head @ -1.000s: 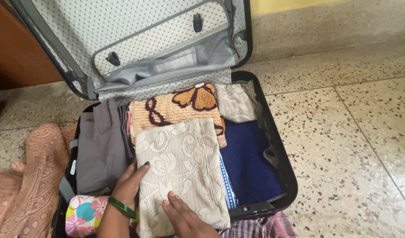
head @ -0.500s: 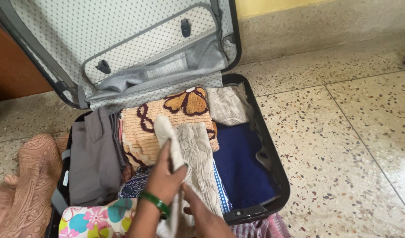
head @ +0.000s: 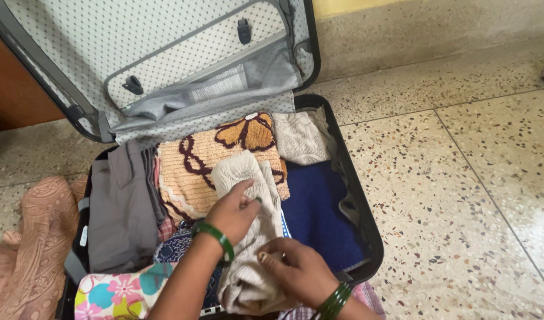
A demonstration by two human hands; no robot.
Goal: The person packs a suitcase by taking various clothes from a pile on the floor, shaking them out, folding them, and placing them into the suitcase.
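Gripping a cream lace cloth (head: 248, 237) at lower center of the frame, both hands are clamped on it: the left hand (head: 233, 210) pinches its upper fold, the right hand (head: 296, 269) its lower bunch. It lies over folded clothes in the open black suitcase (head: 358, 204), against an orange flowered towel (head: 195, 172) and a blue towel (head: 322, 216).

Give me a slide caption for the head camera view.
Both hands, left hand and right hand, grip a cream lace cloth over an open packed suitcase.
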